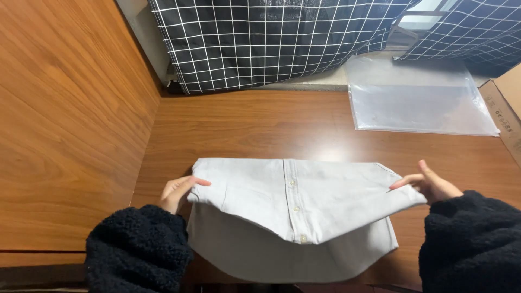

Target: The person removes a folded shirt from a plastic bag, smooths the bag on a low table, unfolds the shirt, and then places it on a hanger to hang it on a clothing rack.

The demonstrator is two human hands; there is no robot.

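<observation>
A pale grey buttoned shirt (293,209) lies folded on the brown wooden table (244,125), its buttoned placket running down the middle. My left hand (178,192) pinches the shirt's left edge, where an upper layer is folded over the lower one. At the right edge, my right hand (431,184) pinches the corner of the same upper layer. Both arms wear black fleecy sleeves (138,249). The upper layer is lifted slightly and tapers to a point near the front.
A clear plastic bag (418,100) lies flat at the back right. A cardboard box edge (507,108) shows at the far right. Black cloth with a white grid (260,43) hangs behind the table. A wooden panel (65,125) stands on the left.
</observation>
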